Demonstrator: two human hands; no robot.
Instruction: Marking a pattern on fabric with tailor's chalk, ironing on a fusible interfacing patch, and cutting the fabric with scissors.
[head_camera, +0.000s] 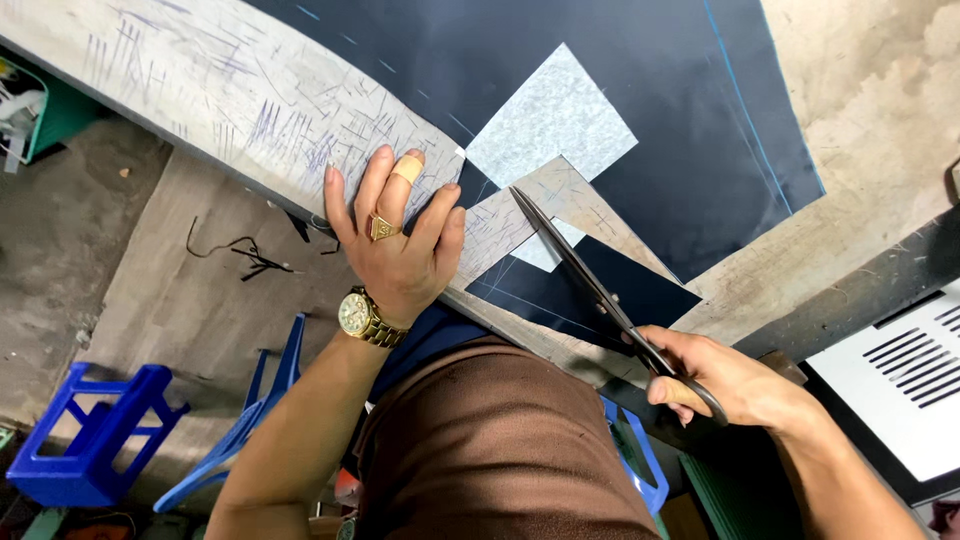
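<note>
Cutting partway: scissors (590, 280) gripped in right hand (735, 380), blades open over dark fabric (600, 100). Left hand (400, 245) flat, fingers spread, holding nothing, pressing the surface (230, 95). Chalked blue lines (745, 110) mostly uncut.

My long dark scissors (600, 290) lie open across navy fabric (640, 120) near the table's front edge, a pale interfacing square (550, 115) just beyond.

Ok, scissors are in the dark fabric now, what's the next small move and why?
Probably close the long black metal scissors a short way along the chalk line on the dark navy fabric. The blades stand open in the right hand, and the left hand lies flat on the scratched pale wooden table beside the cut.
</note>
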